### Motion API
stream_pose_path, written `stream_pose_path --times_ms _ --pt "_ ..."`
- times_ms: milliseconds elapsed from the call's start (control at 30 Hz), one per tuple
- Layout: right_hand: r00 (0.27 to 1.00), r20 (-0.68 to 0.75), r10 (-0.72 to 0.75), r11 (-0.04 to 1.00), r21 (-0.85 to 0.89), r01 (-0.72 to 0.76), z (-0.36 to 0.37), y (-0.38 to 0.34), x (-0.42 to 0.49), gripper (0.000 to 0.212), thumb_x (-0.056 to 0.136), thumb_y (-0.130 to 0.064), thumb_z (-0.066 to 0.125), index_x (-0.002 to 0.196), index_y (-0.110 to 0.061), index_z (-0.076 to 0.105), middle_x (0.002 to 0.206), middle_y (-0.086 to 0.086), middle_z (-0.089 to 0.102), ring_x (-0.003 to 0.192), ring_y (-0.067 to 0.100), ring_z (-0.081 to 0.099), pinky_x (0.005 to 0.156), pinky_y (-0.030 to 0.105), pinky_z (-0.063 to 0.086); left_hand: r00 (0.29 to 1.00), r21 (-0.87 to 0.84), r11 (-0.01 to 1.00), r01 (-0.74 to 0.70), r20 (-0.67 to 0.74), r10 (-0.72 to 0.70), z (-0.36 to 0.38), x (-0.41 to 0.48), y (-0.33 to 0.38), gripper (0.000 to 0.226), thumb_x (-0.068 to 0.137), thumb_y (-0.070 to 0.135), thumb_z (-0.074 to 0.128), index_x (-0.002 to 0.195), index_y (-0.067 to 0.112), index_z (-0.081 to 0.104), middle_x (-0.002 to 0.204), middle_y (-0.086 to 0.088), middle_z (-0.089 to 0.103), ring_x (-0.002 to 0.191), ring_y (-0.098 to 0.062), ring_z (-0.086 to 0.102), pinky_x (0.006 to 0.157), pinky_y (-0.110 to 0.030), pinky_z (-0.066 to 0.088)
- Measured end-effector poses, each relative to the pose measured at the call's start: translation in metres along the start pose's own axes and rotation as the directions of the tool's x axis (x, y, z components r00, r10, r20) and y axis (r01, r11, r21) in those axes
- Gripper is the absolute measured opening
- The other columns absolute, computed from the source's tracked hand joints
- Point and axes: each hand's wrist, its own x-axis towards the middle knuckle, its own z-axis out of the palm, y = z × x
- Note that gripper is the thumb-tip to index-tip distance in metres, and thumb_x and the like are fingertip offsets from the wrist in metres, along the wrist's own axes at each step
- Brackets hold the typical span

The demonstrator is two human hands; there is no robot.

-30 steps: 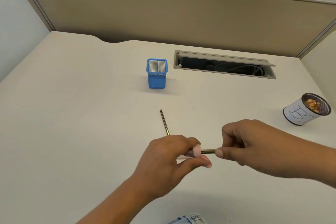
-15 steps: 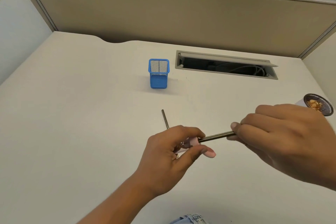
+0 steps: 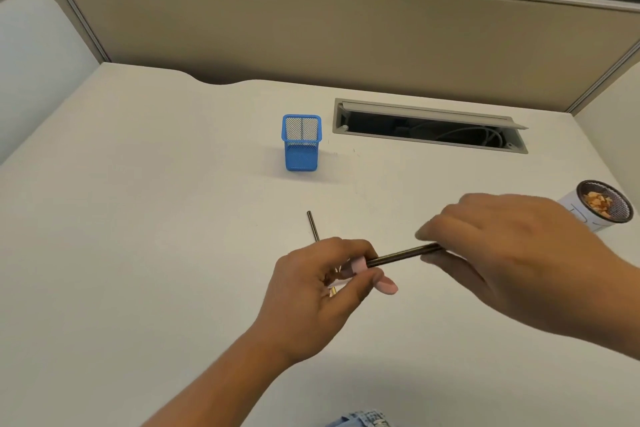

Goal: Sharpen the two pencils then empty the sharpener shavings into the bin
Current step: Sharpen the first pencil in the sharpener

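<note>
L hand point(image 3: 322, 288) grips the pink plastic sharpener point(image 3: 356, 265), fingers point(image 3: 349, 248) curled round it. R hand point(image 3: 519, 253) pinches the far end of the slim dark pencil point(image 3: 398, 256). Pencil axis runs L-R, rising slightly twd R hand, tip in the sharpener, so prob. a twist abt that axis. 2nd pencil point(image 3: 313, 225) lies on the bench point(image 3: 138, 218) behind L hand, partly hidden. Mesh-topped bin point(image 3: 575, 215) w/ shavings sits far R, nearer R hand.

I see a blue, fine-meshed holder point(image 3: 301, 149) on the off-white surface point(image 3: 138, 218); nearer me than the holder are a pale pink sharpener point(image 3: 356, 265) and a dark brown pencil point(image 3: 398, 256), with a second pencil point(image 3: 312, 225) equally dark. Right of the holder the bin point(image 3: 575, 210) is white with a black mesh rim and orange-tan shavings point(image 3: 601, 201); behind the holder, a tan partition point(image 3: 346, 28).
</note>
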Motion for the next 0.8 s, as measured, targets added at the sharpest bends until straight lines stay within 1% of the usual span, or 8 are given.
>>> stream_pose_path --times_ms 133,267,333,400,467,633,700,800 --pt "0.975 -0.128 -0.181 0.973 -0.171 0.158 0.009 0.005 0.002 0.009 0.091 -0.013 0.067 0.083 -0.01 0.07 0.067 0.005 0.065 0.051 0.03 0.053 0.04 0.035 0.042 1.0 -0.063 0.998 0.016 -0.018 -0.017 0.0 -0.002 0.002 0.004 0.095 0.034 0.062 0.095 0.031 0.062 0.083 0.024 0.076 0.066 -0.006 0.051 0.058 -0.011 0.037" --pt "0.974 0.107 0.198 0.971 0.114 -0.21 0.01 -0.003 0.001 0.022 0.092 -0.047 0.056 0.074 -0.034 0.056 0.054 -0.009 0.058 0.046 0.013 0.051 0.038 0.031 0.041 0.996 0.088 0.994 -0.072 -0.05 0.077 0.002 -0.004 -0.001 0.011 0.094 0.036 0.065 0.103 0.03 0.067 0.084 0.022 0.074 0.081 -0.009 0.069 0.068 -0.017 0.05" --pt "0.814 0.44 0.379 0.797 0.291 -0.528 0.012 -0.001 0.004 0.025 0.085 -0.059 0.057 0.072 -0.038 0.054 0.057 -0.012 0.061 0.049 0.01 0.051 0.044 0.024 0.04 0.984 0.232 0.959 -0.165 -0.03 0.176 0.006 -0.007 -0.004 0.012 0.095 0.035 0.067 0.104 0.028 0.069 0.086 0.02 0.072 0.081 -0.004 0.067 0.068 -0.028 0.054" --pt "0.643 0.689 0.335 0.488 0.457 -0.744 0.015 0.002 0.005 0.031 0.086 -0.049 0.068 0.064 -0.03 0.056 0.049 -0.009 0.054 0.041 0.007 0.041 0.043 0.017 0.034 0.969 0.313 0.919 -0.24 0.014 0.248 0.01 -0.011 -0.008 0.013 0.095 0.035 0.068 0.105 0.027 0.069 0.089 0.019 0.072 0.078 -0.008 0.067 0.065 -0.033 0.053" --pt "0.61 0.731 0.306 0.386 0.49 -0.781 0.018 0.002 0.003 0.032 0.087 -0.044 0.07 0.063 -0.028 0.057 0.047 -0.009 0.052 0.039 0.005 0.039 0.04 0.014 0.031 0.969 0.313 0.918 -0.243 0.041 0.243 0.01 -0.012 -0.011 0.014 0.095 0.038 0.067 0.105 0.027 0.068 0.09 0.02 0.072 0.078 -0.008 0.067 0.064 -0.034 0.053" --pt "0.923 0.312 0.224 0.947 0.155 -0.282 0.009 -0.004 0.001 0.024 0.083 -0.062 0.054 0.094 -0.041 0.052 0.07 -0.022 0.061 0.062 0.002 0.056 0.05 0.019 0.039 0.999 0.167 0.985 -0.038 0.016 0.036 0.005 -0.01 -0.008 0.014 0.094 0.045 0.063 0.1 0.033 0.066 0.086 0.021 0.071 0.073 -0.004 0.06 0.061 -0.02 0.046" --pt "0.997 0.077 -0.028 0.999 -0.013 0.029 0.008 0.0 0.0 0.008 0.09 -0.032 0.065 0.09 -0.024 0.063 0.072 -0.01 0.064 0.06 0.019 0.059 0.045 0.035 0.046 0.997 -0.006 0.998 0.07 0.044 -0.069 0.006 -0.01 -0.005 0.013 0.094 0.045 0.062 0.099 0.033 0.064 0.086 0.02 0.076 0.062 -0.007 0.05 0.058 -0.015 0.038" --pt "0.975 -0.117 -0.189 0.973 -0.155 0.17 0.009 0.006 -0.004 0.011 0.091 -0.012 0.067 0.081 -0.011 0.071 0.071 0.004 0.068 0.056 0.029 0.056 0.043 0.037 0.043 0.98 -0.253 0.949 0.189 0.113 -0.165 0.005 -0.007 0.0 0.014 0.09 0.045 0.064 0.097 0.033 0.066 0.085 0.01 0.079 0.058 -0.017 0.033 0.053 -0.02 0.032"
